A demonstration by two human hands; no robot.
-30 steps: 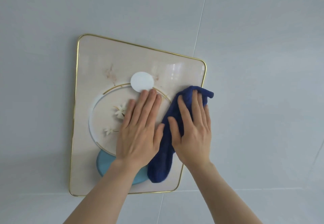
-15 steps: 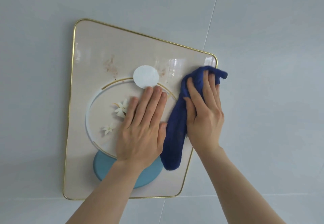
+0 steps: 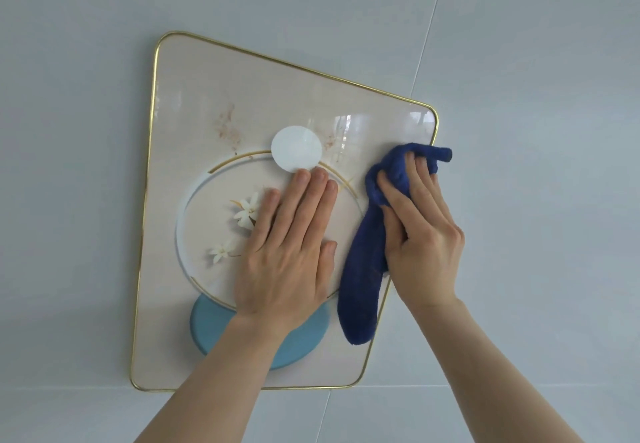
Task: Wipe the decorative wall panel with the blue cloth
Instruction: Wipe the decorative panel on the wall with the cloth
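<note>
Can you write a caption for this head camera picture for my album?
Right hand wipes the gold-edged wall panel with a blue cloth; left hand lies flat.

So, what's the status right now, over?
Left hand flat on wall panel. Right hand gripping blue cloth at panel's right edge. Nothing in the way.

Left hand [image 3: 287, 252] lies flat with fingers spread; right hand [image 3: 420, 234] is curled closed, forearms raised.

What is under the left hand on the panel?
The left hand lies flat on the wall panel, covering part of the ringed circle and the top of the light blue disc. Whatever is printed beneath the palm is hidden.
</note>
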